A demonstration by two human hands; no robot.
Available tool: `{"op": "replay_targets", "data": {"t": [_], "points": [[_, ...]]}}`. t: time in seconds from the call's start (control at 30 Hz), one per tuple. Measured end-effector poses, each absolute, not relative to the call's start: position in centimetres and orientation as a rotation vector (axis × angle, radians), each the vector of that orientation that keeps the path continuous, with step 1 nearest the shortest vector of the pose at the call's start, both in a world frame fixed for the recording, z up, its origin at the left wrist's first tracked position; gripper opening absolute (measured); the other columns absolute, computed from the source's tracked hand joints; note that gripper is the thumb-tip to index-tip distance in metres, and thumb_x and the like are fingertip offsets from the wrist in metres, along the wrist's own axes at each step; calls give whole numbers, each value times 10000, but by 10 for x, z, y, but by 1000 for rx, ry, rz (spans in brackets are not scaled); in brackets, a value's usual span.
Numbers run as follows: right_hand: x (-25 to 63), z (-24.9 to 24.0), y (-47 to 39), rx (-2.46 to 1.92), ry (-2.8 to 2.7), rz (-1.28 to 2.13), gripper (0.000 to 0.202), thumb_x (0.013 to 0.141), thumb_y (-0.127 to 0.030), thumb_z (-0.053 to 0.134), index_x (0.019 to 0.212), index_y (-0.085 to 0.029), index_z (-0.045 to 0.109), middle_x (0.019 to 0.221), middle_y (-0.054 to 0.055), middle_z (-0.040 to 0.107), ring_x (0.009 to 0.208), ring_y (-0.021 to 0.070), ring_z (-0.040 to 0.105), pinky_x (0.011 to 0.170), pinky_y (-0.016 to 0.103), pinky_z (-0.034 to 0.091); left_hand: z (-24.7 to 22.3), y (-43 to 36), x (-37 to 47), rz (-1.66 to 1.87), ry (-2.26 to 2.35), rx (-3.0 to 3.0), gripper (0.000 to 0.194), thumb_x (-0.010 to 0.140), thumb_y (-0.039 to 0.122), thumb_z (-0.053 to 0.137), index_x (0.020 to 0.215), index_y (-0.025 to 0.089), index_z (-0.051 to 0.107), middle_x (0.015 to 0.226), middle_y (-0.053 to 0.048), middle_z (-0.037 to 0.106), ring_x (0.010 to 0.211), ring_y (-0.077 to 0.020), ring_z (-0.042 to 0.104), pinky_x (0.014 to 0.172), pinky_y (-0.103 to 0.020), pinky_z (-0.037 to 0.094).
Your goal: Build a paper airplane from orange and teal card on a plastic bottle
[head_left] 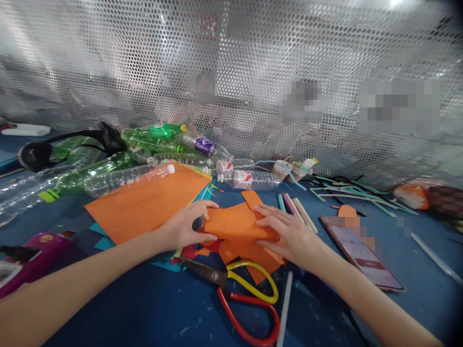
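Between my two hands is a curved piece of orange paper. My left hand pinches its left end between thumb and fingers, where something dark and clear shows beneath the paper. My right hand holds the right end, fingers on top and thumb at the near edge. More orange paper pieces lie under and just behind it. Close in front, scissors with one yellow and one red handle lie on the blue table. A large orange sheet rests to the left, over blue sheets.
Plastic bottles are heaped along the back and left, before a perforated metal screen. At the right lie a phone, thin straws and marker-like sticks. A purple device is at the left edge.
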State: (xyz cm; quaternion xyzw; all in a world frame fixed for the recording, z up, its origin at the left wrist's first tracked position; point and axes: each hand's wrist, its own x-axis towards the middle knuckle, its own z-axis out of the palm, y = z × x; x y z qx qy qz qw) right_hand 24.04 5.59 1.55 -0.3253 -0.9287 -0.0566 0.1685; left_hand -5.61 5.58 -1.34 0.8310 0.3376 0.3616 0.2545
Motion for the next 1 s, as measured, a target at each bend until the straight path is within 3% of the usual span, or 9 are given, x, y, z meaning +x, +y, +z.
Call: {"op": "replay_targets", "data": {"t": [0.13, 0.23, 0.3, 0.47, 0.57, 0.73, 1.0], "points": [[252, 20, 62, -1180, -2531, -58, 436, 727, -358, 653, 1110, -251, 475, 1150, 90, 611, 1035, 313, 598, 888, 517, 463, -15, 57, -53, 1033, 975, 2109, 419, 666, 312, 729, 956, 221, 441, 1222, -79, 481, 1158, -242, 466, 979, -449, 372], [251, 22, 61, -1211, -2482, 73, 504, 716, -364, 653, 1160, -270, 435, 1124, 63, 614, 1011, 293, 609, 859, 480, 491, -15, 58, -51, 1006, 962, 2051, 771, 603, 315, 773, 1247, 258, 354, 1277, -98, 426, 1181, -265, 449, 989, -450, 372], [248, 25, 57, -1174, -2446, 136, 543, 721, -367, 645, 1204, -280, 411, 1164, 59, 590, 1033, 269, 595, 865, 446, 498, -13, 58, -52, 969, 970, 2022, 887, 592, 332, 778, 1324, 288, 279, 1300, -101, 409, 1183, -282, 446, 975, -461, 387], [247, 36, 52, -1168, -2365, 257, 626, 742, -400, 636, 1287, -286, 351, 1280, 74, 509, 1086, 240, 567, 859, 381, 511, -6, 62, -55, 1000, 1031, 1956, 728, 661, 365, 726, 1281, 271, 357, 1245, -93, 461, 1124, -287, 488, 932, -446, 426], [255, 42, 55, -1162, -2375, 353, 635, 764, -424, 616, 1318, -278, 342, 1235, 92, 550, 1065, 263, 583, 809, 392, 533, -4, 64, -56, 1025, 999, 1824, 602, 710, 370, 681, 1226, 246, 397, 1178, -80, 521, 1039, -249, 546, 882, -403, 463], [263, 40, 63, -1150, -2246, 830, 411, 915, -371, 387, 1312, -265, 372, 984, 62, 662, 817, 179, 676, 702, 328, 578, -3, 63, -55, 1034, 978, 1721, 667, 679, 350, 706, 1243, 244, 366, 1099, -66, 574, 994, -244, 575, 847, -397, 476], [261, 37, 66, -1069, -2108, 996, 331, 898, -352, 444, 1202, -243, 512, 1069, 75, 640, 794, 157, 671, 722, 330, 589, -4, 61, -55, 987, 1045, 1788, 683, 644, 361, 734, 1228, 236, 402, 1185, -92, 512, 1050, -264, 548, 879, -433, 455]]}}
